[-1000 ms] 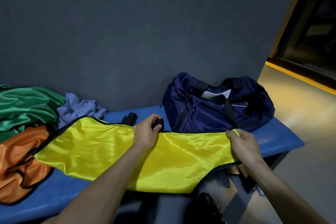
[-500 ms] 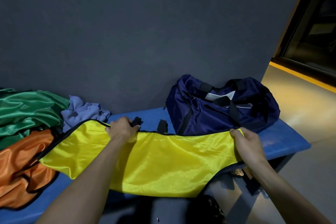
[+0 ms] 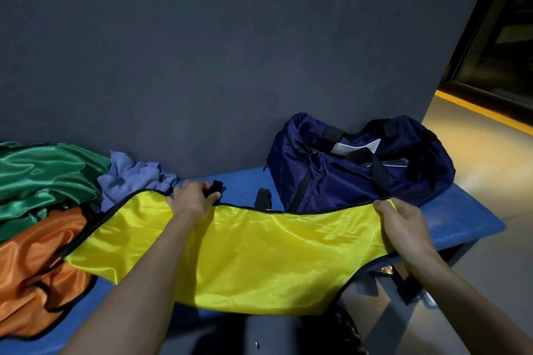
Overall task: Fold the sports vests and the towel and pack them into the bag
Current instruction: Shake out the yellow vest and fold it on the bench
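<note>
Yellow vest stretched across the bench between two hands

Yellow vest point(image 3: 259, 256) lies spread lengthwise over the blue bench point(image 3: 467, 222), its near edge hanging off the front. At its 3 o'clock end the right hand point(image 3: 403, 225) pinches the corner, thumb on top and fingers curled under the cloth. Toward 11 o'clock the left hand point(image 3: 193, 199) rests on the vest's black-trimmed far edge, with its fingers curled round a black strap point(image 3: 215, 190). A second black strap point(image 3: 262, 199) sticks up from the same edge, just beside the bag.

Navy bag point(image 3: 360, 164) sits at 1 o'clock against the dark wall point(image 3: 230, 52), its top open, with black handles and a white label showing inside. At 9 o'clock an orange vest point(image 3: 34, 277) lies crumpled on the bench, partly overlapped by the yellow one. Behind it, at 10 o'clock, a green vest point(image 3: 43, 176) is heaped, and a lavender towel point(image 3: 132, 179) lies bunched between that heap and the left hand, touching the yellow vest's far edge.
</note>
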`<state>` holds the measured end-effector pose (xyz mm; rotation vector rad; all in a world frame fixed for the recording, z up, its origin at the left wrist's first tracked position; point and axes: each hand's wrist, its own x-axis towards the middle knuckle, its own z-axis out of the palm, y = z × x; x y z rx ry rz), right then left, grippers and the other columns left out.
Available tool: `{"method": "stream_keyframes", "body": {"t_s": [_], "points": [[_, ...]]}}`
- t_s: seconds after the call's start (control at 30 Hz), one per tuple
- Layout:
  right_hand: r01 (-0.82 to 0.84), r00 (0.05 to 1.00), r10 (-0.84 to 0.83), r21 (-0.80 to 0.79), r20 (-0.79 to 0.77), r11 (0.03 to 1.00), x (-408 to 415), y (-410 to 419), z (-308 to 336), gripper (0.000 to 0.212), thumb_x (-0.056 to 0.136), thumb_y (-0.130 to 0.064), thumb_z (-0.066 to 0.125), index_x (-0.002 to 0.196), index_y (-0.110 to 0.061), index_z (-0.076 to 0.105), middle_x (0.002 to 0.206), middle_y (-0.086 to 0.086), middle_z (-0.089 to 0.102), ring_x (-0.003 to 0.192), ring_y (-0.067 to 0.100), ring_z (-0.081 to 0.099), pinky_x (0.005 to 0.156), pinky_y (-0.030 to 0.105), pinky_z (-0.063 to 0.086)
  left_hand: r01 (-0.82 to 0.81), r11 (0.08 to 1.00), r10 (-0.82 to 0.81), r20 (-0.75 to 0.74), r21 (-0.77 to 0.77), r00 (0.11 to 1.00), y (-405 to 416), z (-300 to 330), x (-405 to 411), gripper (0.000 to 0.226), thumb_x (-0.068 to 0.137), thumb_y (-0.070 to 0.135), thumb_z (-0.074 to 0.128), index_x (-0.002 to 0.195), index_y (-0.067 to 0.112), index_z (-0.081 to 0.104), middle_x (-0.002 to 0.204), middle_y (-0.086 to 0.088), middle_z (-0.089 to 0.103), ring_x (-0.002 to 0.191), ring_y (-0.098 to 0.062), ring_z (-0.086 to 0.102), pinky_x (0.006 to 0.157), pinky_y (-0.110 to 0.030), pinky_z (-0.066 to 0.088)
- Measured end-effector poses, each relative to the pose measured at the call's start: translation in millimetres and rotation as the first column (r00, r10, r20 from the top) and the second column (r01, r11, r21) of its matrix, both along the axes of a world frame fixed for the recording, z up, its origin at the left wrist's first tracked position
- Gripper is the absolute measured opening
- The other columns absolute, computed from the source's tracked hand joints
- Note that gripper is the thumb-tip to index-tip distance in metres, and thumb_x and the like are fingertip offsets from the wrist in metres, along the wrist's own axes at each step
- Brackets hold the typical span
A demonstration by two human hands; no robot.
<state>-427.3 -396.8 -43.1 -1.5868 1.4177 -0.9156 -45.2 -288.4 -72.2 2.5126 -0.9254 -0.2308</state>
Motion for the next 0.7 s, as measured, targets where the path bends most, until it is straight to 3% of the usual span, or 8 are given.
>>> {"method": "stream_keyframes", "body": {"t_s": [0.2, 0.3, 0.37, 0.43, 0.63, 0.7], "points": [[-0.012, 1.000, 0.012, -0.011, 0.003, 1.000, 1.7, -2.4, 0.6, 0.035, 0.100, -0.029, 0.056, 0.081, 0.001, 0.058, 0.068, 0.011, 0.052, 0.069, 0.025, 0.053, 0.066, 0.039, 0.037, 0.013, 0.993, -0.024, -0.092, -0.116, 0.995, -3.2, -5.8, 6.5, 0.026, 0.088, 0.032, 0.078, 0.076, 0.023, 0.057, 0.085, 0.004, 0.064, 0.100, -0.026, 0.059, 0.087, -0.041, 0.028], [-0.017, 1.000, 0.018, -0.017, 0.014, 1.000, 1.7, -3.1, -0.2, 0.036, 0.100, -0.029, 0.055, 0.081, 0.001, 0.057, 0.068, 0.010, 0.050, 0.069, 0.026, 0.053, 0.067, 0.040, 0.037, 0.019, 0.950, -0.062, -0.130, -0.310, 0.990, -5.6, -4.0, 5.5, 0.023, 0.084, 0.019, 0.082, 0.073, 0.021, 0.062, 0.081, 0.005, 0.068, 0.091, -0.024, 0.064, 0.083, -0.039, 0.038], [-0.020, 1.000, 0.020, -0.016, 0.020, 1.000, 1.5, -3.5, -0.9, 0.036, 0.100, -0.029, 0.055, 0.082, 0.003, 0.056, 0.068, 0.010, 0.051, 0.068, 0.026, 0.052, 0.067, 0.039, 0.037, 0.006, 0.889, -0.100, -0.181, -0.458, 0.978, -7.9, -0.8, 2.6, 0.013, 0.086, 0.009, 0.079, 0.082, 0.014, 0.068, 0.088, -0.001, 0.071, 0.090, -0.021, 0.066, 0.077, -0.031, 0.043], [-0.019, 1.000, 0.020, -0.012, 0.022, 1.000, 1.3, -4.1, -1.4, 0.037, 0.100, -0.028, 0.055, 0.082, 0.004, 0.055, 0.067, 0.010, 0.050, 0.067, 0.025, 0.052, 0.066, 0.039, 0.037, 0.021, 0.875, -0.121, -0.176, -0.484, 0.977, -8.3, -2.2, 1.8, 0.009, 0.089, 0.006, 0.075, 0.098, 0.007, 0.075, 0.096, -0.003, 0.073, 0.095, -0.020, 0.067, 0.080, -0.027, 0.045], [-0.019, 0.999, 0.020, -0.026, 0.031, 0.999, 1.6, -5.9, -2.3, 0.037, 0.100, -0.029, 0.055, 0.085, 0.005, 0.056, 0.069, 0.011, 0.049, 0.068, 0.026, 0.051, 0.066, 0.039, 0.037, 0.124, 0.929, -0.167, -0.097, -0.349, 0.981, -7.9, -19.6, 1.8, 0.039, 0.097, 0.016, 0.068, 0.134, 0.006, 0.063, 0.131, -0.013, 0.063, 0.121, -0.032, 0.059, 0.098, -0.032, 0.042], [-0.025, 0.999, 0.025, -0.029, 0.032, 0.999, 1.5, -5.5, -2.4, 0.038, 0.100, -0.029, 0.055, 0.085, 0.006, 0.054, 0.068, 0.010, 0.047, 0.067, 0.025, 0.049, 0.066, 0.039, 0.036, 0.174, 0.940, -0.171, 0.038, -0.294, 0.985, -7.5, -19.7, 0.9, 0.051, 0.099, 0.023, 0.065, 0.145, 0.006, 0.051, 0.142, -0.015, 0.053, 0.129, -0.035, 0.050, 0.106, -0.041, 0.040]]}}
